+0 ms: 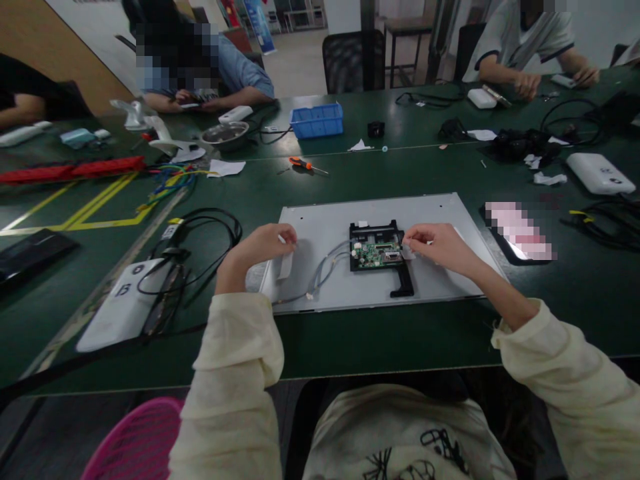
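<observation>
A flat light-grey panel (330,217) lies on the green table. On its middle sits a green circuit board (377,255) in a black plastic bracket (404,283). Grey cables (320,270) run from the board toward the panel's lower left. Above the panel's left end, my left hand (263,245) is closed, its fingertips pinching a small white strip (285,265) that hangs down. At the right edge of the board, my right hand (440,245) has thumb and fingers pinched together. A pale piece shows beneath those fingertips, too small to name.
Left of the panel are a white power bank (120,300) and black cables (235,230). A phone (520,233) lies to the right. Farther back are an orange screwdriver (305,165), a blue basket (317,121) and a metal bowl (225,135). Other people sit across the table.
</observation>
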Demonstrator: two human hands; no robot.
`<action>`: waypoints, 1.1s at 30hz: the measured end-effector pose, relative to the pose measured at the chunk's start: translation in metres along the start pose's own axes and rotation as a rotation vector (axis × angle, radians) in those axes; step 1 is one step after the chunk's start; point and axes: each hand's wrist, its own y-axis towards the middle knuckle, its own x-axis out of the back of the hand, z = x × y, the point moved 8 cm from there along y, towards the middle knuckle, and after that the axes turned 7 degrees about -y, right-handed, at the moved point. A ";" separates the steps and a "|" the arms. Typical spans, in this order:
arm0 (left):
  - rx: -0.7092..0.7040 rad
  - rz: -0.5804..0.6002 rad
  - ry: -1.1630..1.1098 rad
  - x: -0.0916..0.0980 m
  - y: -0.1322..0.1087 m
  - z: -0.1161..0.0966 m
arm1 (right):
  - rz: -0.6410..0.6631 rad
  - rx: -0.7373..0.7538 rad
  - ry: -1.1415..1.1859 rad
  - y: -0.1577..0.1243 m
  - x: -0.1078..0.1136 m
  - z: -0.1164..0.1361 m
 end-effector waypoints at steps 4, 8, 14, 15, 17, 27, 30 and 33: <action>0.025 -0.004 -0.083 0.007 -0.006 -0.003 | -0.017 0.001 -0.013 0.000 0.001 0.000; 0.043 -0.108 -0.346 0.027 -0.020 -0.014 | -0.042 -0.012 0.009 0.000 0.003 -0.001; -0.008 -0.113 -0.585 0.031 -0.029 -0.037 | -0.059 -0.018 0.106 -0.001 0.002 0.005; -0.018 -0.085 -0.596 0.027 -0.028 -0.041 | -0.057 -0.013 0.114 -0.001 0.002 0.006; -0.023 -0.038 -0.598 0.019 -0.026 -0.046 | -0.056 -0.005 0.115 -0.002 0.000 0.010; 0.106 0.292 -0.599 -0.033 -0.019 -0.056 | -0.024 0.139 -0.078 -0.006 -0.010 0.033; 0.109 0.302 -0.610 -0.037 -0.017 -0.056 | -0.033 0.193 -0.166 -0.008 -0.013 0.043; 0.140 0.304 -0.605 -0.039 -0.017 -0.055 | -0.048 0.295 -0.244 -0.011 -0.019 0.064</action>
